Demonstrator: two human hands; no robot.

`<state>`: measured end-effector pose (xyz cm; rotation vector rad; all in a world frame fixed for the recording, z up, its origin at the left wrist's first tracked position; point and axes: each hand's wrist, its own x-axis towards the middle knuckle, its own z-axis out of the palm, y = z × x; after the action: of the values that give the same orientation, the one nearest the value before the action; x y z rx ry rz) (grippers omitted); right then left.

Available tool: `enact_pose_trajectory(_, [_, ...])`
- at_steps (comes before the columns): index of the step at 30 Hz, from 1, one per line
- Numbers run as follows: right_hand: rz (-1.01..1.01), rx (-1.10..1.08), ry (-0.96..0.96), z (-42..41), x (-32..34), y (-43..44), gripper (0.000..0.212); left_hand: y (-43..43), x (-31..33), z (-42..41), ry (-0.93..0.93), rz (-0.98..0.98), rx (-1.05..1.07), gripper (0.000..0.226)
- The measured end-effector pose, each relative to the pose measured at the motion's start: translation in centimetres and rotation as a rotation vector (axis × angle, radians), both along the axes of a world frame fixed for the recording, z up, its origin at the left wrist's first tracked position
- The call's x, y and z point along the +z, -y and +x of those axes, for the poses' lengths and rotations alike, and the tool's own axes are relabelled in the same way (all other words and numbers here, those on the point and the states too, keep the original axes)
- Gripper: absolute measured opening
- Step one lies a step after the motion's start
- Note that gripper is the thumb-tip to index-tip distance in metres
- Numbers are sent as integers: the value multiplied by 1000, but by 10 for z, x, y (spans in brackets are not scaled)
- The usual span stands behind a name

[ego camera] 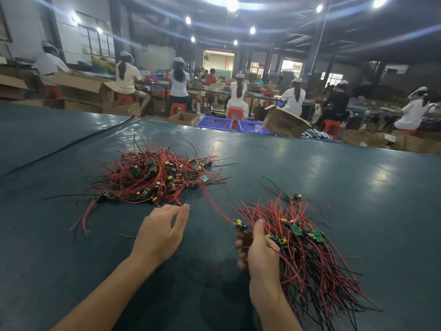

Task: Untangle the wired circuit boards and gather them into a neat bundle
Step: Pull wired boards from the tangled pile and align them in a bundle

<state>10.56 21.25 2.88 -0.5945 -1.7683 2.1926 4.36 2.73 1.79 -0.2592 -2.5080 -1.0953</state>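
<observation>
In the head view, the only view given, a tangled pile point(157, 177) of small green circuit boards with red and black leads is seen left of the frame's centre, resting on the dark green table point(358, 168). At the lower right, a gathered bundle point(315, 254) of boards is clasped by the right hand point(260, 256). Its fingers are curled round the boards' end, and the leads fan out towards the lower right corner. One blurred red wire point(214, 204) is stretched from the top of that fist, where a yellow-capped board point(239, 224) sits, diagonally up and left to the near right edge of the pile. The wire's long axis thus runs from lower right to upper left, and the remaining work lies up and left of the grip. The left hand point(164, 230) is held just below the pile's lower edge, thumb and fingers loosely spread and nothing held. It is judged the nearer hand for pinning the pile or freeing the next lead. A single stray board point(294, 196) lies apart at the right, above the bundle. Most boards appear not yet gathered.
</observation>
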Motion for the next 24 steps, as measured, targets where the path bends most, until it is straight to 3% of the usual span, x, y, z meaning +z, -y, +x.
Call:
enact_pose_trajectory(3, [-253,-94,-24,-1,4,-9,48,15,-8,-10,121,-466,88,51])
enact_pose_trajectory(5, [-378,-124,-51,0,7,-15,39,19,-15,-13,248,-588,51,53])
enact_pose_trajectory(9, [-409,-190,-80,1,8,-18,36,24,-15,-16,181,-599,102,44])
enact_pose_trajectory(13, [-396,-199,-85,0,7,-16,34,32,-13,-20,85,-415,127,31])
enact_pose_trajectory(17, [-403,-202,-104,-1,5,-16,32,41,-14,-22,182,-485,248,49])
enact_pose_trajectory(24, [-326,-251,-194,-2,4,-13,46,40,-14,-26,121,-460,189,40])
